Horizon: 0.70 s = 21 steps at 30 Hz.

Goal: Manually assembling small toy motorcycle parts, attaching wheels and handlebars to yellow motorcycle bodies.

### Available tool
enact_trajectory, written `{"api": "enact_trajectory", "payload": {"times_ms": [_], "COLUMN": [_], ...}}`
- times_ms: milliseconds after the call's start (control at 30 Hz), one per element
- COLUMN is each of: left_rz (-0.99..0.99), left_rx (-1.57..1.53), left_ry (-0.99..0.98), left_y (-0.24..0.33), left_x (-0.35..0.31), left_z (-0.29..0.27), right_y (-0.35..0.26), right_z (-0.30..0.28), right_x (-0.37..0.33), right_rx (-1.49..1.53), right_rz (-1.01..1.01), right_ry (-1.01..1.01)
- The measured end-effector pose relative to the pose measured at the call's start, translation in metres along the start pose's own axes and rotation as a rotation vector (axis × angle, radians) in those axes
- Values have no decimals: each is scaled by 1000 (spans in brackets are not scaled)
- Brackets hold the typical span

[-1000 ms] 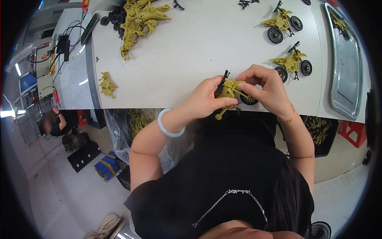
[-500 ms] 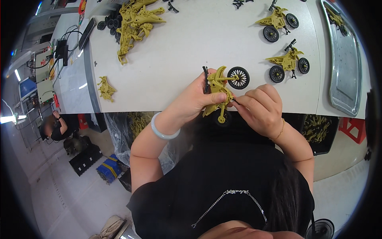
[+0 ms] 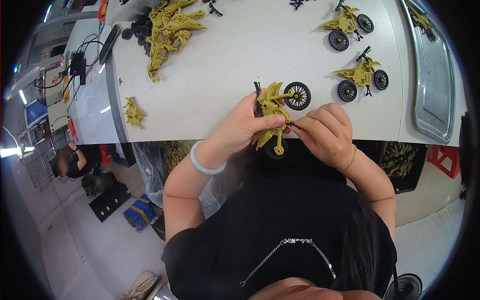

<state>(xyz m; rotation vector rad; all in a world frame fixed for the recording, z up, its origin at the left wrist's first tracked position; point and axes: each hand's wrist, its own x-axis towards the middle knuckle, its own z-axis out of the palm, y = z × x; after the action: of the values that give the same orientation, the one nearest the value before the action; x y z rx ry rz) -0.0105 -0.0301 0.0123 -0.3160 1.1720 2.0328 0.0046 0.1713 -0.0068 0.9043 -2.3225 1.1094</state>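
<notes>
Over the table's near edge, my left hand [image 3: 243,121] grips a yellow-green toy motorcycle [image 3: 270,106], its thumb lying across the body. The toy is tipped on its side, with black handlebars [image 3: 257,90] at its left and one spoked black wheel [image 3: 297,96] at its upper right. A second wheel [image 3: 274,149] hangs below, partly hidden in shadow. My right hand [image 3: 327,134] pinches a small black kickstand [image 3: 294,125] between thumb and fingertips, its inner end touching the toy's underside.
Two assembled toy motorcycles [image 3: 357,75] stand at the right, beside a metal tray [image 3: 435,100]. Yellow-green body parts [image 3: 170,32] and black wheels [image 3: 142,31] are heaped at the far left. One loose yellow-green piece [image 3: 134,113] lies nearer. Another person [image 3: 75,162] sits at the left.
The toy has shifted and turned very slightly in my left hand, its wheels moving a little left. My right hand stays pinched at the kickstand, having moved slightly left.
</notes>
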Motion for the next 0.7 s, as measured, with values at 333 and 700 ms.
{"api": "enact_trajectory", "payload": {"times_ms": [333, 700], "left_rz": [-17, 77], "left_rx": [5, 66], "left_ry": [-28, -23], "left_y": [1, -7], "left_x": [-4, -9], "left_z": [-2, -1], "right_y": [-1, -3], "right_z": [3, 4], "right_x": [-2, -5], "right_rx": [21, -6], "right_rz": [15, -111], "right_ry": [-17, 31]}}
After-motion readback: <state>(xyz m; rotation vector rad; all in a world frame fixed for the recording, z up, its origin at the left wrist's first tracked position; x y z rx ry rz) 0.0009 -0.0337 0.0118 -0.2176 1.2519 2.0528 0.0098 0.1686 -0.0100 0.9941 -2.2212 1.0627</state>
